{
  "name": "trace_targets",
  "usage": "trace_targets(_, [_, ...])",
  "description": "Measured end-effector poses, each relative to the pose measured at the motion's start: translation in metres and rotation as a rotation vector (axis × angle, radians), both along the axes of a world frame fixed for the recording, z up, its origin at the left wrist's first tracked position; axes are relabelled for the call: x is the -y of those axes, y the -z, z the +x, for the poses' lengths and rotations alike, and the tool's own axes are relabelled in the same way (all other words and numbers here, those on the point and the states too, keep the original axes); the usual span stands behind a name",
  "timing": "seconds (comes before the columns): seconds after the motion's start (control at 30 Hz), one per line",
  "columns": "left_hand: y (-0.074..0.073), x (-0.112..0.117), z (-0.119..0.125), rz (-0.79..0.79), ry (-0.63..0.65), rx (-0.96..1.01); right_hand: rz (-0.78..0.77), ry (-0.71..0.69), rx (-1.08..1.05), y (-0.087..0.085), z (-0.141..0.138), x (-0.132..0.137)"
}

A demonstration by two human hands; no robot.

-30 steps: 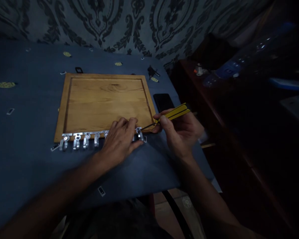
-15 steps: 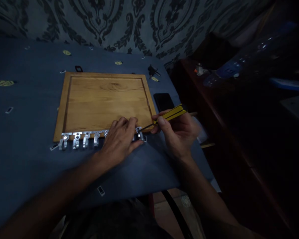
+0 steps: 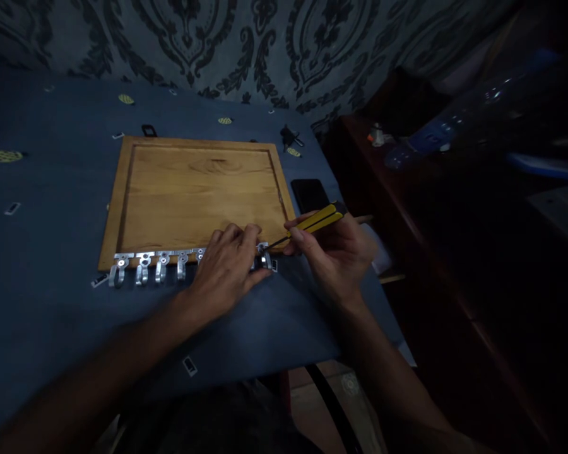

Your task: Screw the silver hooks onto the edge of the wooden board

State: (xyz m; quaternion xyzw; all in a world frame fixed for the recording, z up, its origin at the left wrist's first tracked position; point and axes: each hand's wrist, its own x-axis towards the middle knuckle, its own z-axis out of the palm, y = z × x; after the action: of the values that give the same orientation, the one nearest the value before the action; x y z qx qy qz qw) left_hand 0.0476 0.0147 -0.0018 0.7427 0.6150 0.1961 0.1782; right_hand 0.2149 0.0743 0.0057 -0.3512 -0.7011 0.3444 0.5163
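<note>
A wooden board [image 3: 194, 189] with a raised frame lies on the blue-covered table. Along its near edge runs a metal hook rail [image 3: 163, 258] with several silver hooks. My left hand [image 3: 224, 268] covers the right part of this rail, its fingers bent over the board's edge and its thumb beside the last hook, pressing rail and board together. With closed fingers my right hand [image 3: 336, 258] grips the yellow and black handle of a screwdriver [image 3: 315, 221]. The shaft slants down to the left, its tip at the right end of the rail.
A black phone [image 3: 309, 195] lies right of the board, with a bunch of keys [image 3: 289, 135] behind it. Two black hangers, one of them a loop [image 3: 148, 130], show at the board's far edge. A plastic bottle [image 3: 430, 139] lies on dark red furniture at right.
My right hand and the screwdriver handle have shifted slightly left, with the tip still at the rail's right end. My left hand keeps its place on the rail.
</note>
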Motion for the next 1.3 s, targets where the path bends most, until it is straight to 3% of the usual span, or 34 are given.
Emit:
trace_targets(0.37, [0.003,0.001,0.000,0.051,-0.002,0.005,-0.021,-0.019,-0.026,0.000,-0.001,0.001])
trace_targets(0.63, [0.004,0.001,0.001,0.064,0.004,0.014,-0.067,0.057,0.056,-0.005,-0.005,0.000])
trace_targets(1.0, [0.005,0.000,0.000,0.059,-0.003,0.021,-0.151,-0.192,0.129,-0.025,0.007,0.001])
trace_targets(1.1, [0.005,0.000,0.000,0.054,-0.011,0.031,-0.090,-0.124,0.173,-0.023,0.008,0.003])
trace_targets(1.3, [0.006,0.002,0.001,0.062,-0.016,0.033,0.101,0.119,0.175,-0.002,0.003,0.009])
